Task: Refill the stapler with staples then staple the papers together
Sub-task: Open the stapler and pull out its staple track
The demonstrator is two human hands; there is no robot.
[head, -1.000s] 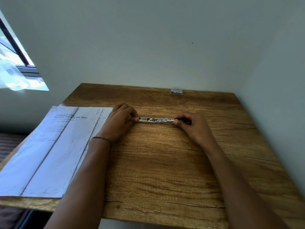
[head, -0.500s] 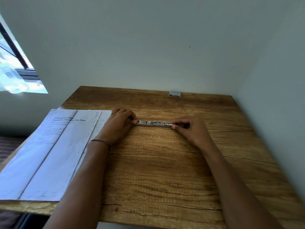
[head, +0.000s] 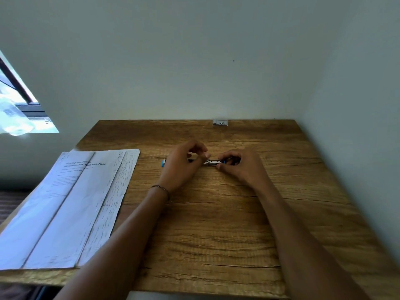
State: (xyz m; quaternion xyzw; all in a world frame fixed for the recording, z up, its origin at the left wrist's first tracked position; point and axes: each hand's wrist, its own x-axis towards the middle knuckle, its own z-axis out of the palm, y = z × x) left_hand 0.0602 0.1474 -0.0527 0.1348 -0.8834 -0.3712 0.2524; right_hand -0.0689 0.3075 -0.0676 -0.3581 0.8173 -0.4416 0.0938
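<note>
Stapler (head: pixel 213 162) mid-table (head: pixel 216 224), pinched at its right end by right hand (head: pixel 240 165). Left hand (head: pixel 180 164) curled over left end, grip unclear. Papers (head: pixel 71 204) far left.

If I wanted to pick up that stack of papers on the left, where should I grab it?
Probably take the papers at their right long edge, coming from the bare wooden table beside them. They lie flat and slightly fanned, and that edge is clear. The left hand and right hand are busy at the stapler.
</note>
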